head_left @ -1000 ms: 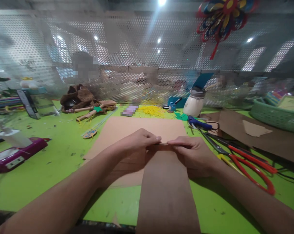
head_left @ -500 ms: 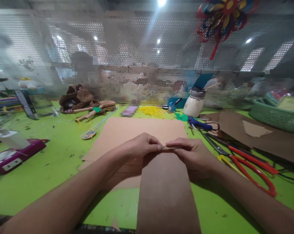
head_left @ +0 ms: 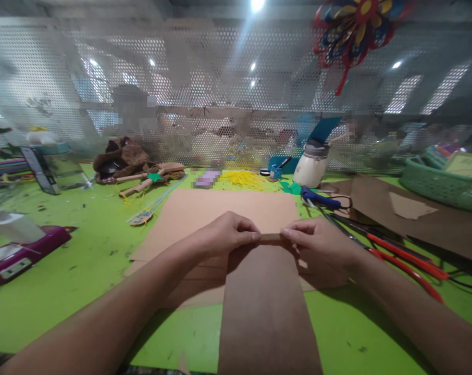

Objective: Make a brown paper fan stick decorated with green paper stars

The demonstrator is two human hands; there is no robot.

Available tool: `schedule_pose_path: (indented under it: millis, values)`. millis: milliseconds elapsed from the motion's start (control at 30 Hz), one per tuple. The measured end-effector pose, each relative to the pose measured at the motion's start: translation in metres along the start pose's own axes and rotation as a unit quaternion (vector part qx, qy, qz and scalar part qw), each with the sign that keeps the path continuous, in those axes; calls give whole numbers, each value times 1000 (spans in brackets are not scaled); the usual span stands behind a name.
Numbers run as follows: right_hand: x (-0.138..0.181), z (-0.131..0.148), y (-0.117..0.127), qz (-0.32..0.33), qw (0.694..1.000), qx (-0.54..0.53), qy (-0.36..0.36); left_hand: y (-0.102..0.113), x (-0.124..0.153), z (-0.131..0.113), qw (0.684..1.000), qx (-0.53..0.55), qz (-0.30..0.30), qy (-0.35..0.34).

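A long strip of brown kraft paper (head_left: pixel 268 307) runs from the near edge up to my fingers, its far end folded or rolled into a narrow band. My left hand (head_left: pixel 234 234) pinches the left end of that band between thumb and fingers. At the right end, my right hand (head_left: pixel 312 242) pinches it the same way. Beneath the strip and both hands lie several larger sheets of tan paper (head_left: pixel 189 213), stacked on the green table (head_left: pixel 99 250).
To the right lie red-handled scissors (head_left: pixel 410 273), a blue glue gun (head_left: pixel 322 199), dark brown paper (head_left: pixel 380 224) and a green basket (head_left: pixel 443 185). A purple power strip (head_left: pixel 56 239) sits left. Yellow paper shreds (head_left: pixel 244 179) and a white jar (head_left: pixel 311 166) stand toward the perforated screen (head_left: pixel 205 67).
My right hand has shifted slightly to the right along the strip's far end, showing more of the folded band. My left hand stays nearly in place.
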State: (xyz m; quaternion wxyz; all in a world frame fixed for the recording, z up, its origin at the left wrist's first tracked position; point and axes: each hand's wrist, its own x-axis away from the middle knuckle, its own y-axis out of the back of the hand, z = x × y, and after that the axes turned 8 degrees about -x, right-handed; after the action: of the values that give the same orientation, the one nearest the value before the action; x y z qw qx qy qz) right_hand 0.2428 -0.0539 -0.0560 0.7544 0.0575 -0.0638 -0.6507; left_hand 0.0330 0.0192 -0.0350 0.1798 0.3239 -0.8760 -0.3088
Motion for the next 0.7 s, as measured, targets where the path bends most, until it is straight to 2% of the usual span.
schedule_pose_path:
  millis: [133,400,700]
  values:
    - [0,-1,-3,-43,999,-19,-11,0,0,-1,998,-51,-27,-34]
    - [0,1,1,-86,991,83,53,-2,1,-1,983,-139,-77,-90]
    - [1,4,2,-79,982,131,113,-3,2,-2,972,-170,-104,-124]
